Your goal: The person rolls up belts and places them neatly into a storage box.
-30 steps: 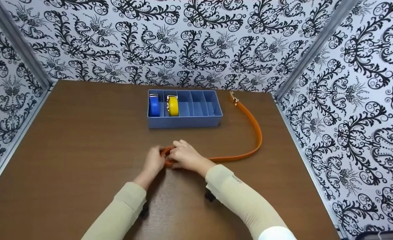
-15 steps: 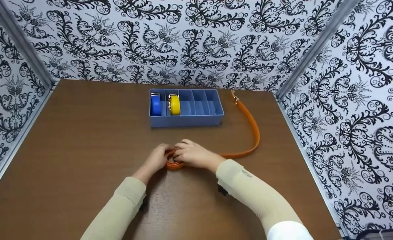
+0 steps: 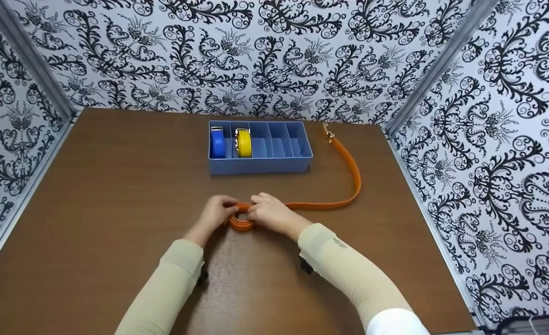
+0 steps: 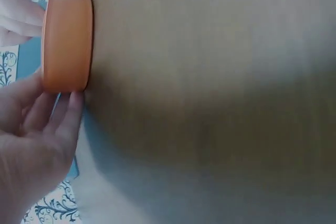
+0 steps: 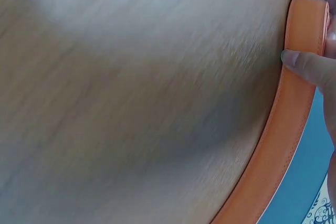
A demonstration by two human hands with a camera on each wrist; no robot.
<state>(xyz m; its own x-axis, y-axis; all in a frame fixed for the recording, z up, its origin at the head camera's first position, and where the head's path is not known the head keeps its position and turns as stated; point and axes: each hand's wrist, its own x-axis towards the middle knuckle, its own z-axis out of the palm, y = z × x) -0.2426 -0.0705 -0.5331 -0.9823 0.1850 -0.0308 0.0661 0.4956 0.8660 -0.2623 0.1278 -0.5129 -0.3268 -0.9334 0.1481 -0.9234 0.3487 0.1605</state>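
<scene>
An orange belt (image 3: 241,226) stands on its edge on the table, its near part wound into a round coil. From the coil, its strap (image 3: 323,205) runs right and curves back to a metal buckle (image 3: 329,135). My left hand (image 3: 213,215) grips the coil's left side, with the thumb reaching over its rim. At the right side, my right hand (image 3: 273,214) pinches the coil. In the right wrist view, the right thumb (image 5: 307,66) presses the outer face of the strap. The left wrist view shows the coil's smooth outer band (image 4: 68,45) between both hands.
Behind the hands stands a blue divided box (image 3: 260,166). It holds a rolled blue belt (image 3: 217,143) and a rolled yellow belt (image 3: 244,143) in separate compartments. Patterned walls (image 3: 274,56) close off the table (image 3: 130,186) at the back and sides.
The orange coil has turned between my hands, showing more of its open middle. The strap on the right has drawn in slightly toward the coil. Both hands have shifted their hold on it.
</scene>
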